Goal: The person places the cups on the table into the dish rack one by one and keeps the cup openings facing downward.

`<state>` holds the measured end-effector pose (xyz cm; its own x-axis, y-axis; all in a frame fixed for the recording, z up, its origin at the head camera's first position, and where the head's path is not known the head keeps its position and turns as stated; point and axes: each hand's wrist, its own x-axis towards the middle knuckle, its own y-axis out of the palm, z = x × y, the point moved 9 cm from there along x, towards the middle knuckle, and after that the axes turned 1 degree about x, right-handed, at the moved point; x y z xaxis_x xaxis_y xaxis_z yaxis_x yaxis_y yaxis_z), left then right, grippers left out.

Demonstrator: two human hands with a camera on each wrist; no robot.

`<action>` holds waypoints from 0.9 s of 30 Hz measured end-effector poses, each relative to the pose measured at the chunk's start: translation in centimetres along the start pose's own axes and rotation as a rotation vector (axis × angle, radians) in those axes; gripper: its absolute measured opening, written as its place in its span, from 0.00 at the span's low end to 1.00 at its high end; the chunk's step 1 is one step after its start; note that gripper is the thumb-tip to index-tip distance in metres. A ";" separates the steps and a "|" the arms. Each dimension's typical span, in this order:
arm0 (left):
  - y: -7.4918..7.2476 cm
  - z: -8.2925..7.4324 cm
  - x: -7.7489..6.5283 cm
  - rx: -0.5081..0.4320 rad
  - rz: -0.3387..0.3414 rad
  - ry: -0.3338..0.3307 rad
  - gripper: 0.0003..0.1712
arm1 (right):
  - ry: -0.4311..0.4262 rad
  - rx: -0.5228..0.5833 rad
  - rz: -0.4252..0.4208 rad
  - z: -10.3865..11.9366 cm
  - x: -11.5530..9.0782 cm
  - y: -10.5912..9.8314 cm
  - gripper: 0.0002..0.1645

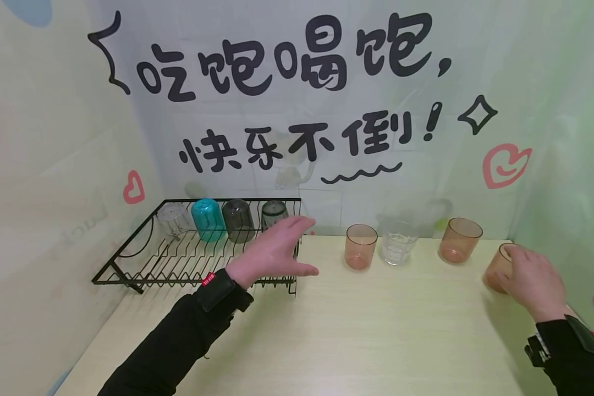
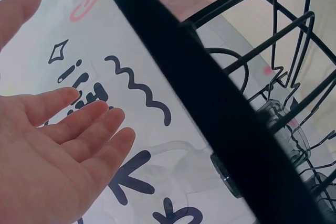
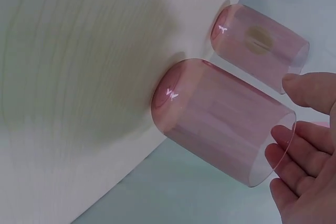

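Note:
At the right end of the table stands an upright pink tumbler. My right hand is at its rim, and in the right wrist view its fingers reach the far side of the tumbler while the thumb stands off from the near side. My left hand hovers over the right end of the black wire dish rack, holding nothing, with thumb and fingers spread apart. Behind that hand, a smoky ribbed glass sits upside down in the rack, partly hidden.
Along the table's back edge stand a pink tumbler, a clear glass and another pink tumbler. The rack also holds an upturned clear glass, a blue one and a dark grey one. A printed curtain rises behind.

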<state>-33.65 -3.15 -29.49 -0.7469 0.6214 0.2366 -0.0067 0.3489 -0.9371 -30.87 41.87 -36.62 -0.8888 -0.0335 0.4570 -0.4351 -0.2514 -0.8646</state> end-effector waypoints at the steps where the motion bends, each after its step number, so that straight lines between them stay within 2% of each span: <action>1: 0.1 0.0 0.0 -0.002 0.001 0.001 0.57 | 0.001 -0.009 -0.003 0.0 0.0 0.0 0.34; 8: 0.6 0.0 0.0 -0.029 0.004 -0.009 0.57 | -0.003 -0.056 -0.003 -0.3 0.0 0.2 0.34; 15: 0.9 -0.3 0.0 -0.008 0.008 -0.005 0.57 | -0.046 -0.068 -0.055 0.1 -0.2 0.2 0.29; 21: 0.9 -0.4 -0.2 -0.007 0.008 -0.001 0.57 | -0.064 -0.059 -0.099 0.4 -0.4 0.2 0.19; 27: 1.2 -0.5 -0.3 -0.017 0.001 0.013 0.56 | -0.041 -0.056 -0.079 0.5 -0.3 0.3 0.12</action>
<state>-33.13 -2.57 -30.55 -0.7383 0.6306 0.2394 0.0054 0.3605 -0.9328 -30.64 41.36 -36.96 -0.8452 -0.0558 0.5316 -0.5121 -0.2000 -0.8353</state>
